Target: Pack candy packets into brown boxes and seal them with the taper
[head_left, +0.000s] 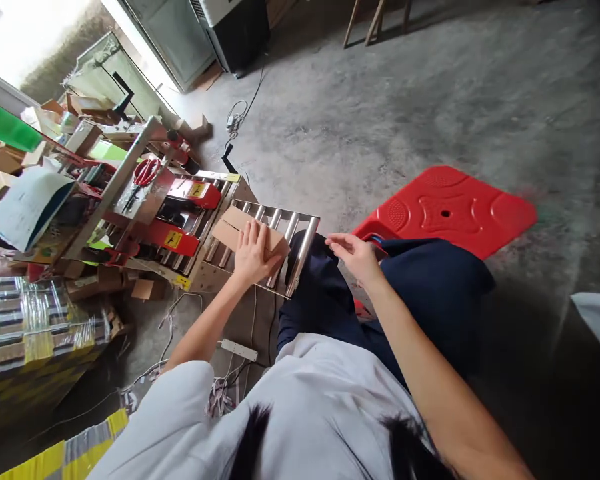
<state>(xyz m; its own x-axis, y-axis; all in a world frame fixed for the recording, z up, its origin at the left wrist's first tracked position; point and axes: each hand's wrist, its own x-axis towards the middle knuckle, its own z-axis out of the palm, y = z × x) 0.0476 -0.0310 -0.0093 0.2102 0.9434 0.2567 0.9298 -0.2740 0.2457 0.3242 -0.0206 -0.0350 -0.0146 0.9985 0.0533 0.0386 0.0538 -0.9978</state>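
A small brown cardboard box (230,227) lies on the metal rollers (300,257) at the end of a short conveyor. My left hand (253,253) is laid over the box, fingers across its top flaps and thumb down by its near end, gripping it. The flaps meet in a seam with no tape that I can make out. My right hand (355,257) hovers above my lap, to the right of the rollers, its fingers loosely stretched and apart with nothing visible between them.
Beyond the box stands a carton-sealing machine (175,220) with red side guides and red-handled scissors (147,172) on top. A red plastic stool (445,210) is at the right. Cables and a white power strip (239,350) lie on the floor; wrapped stacks (40,327) stand left.
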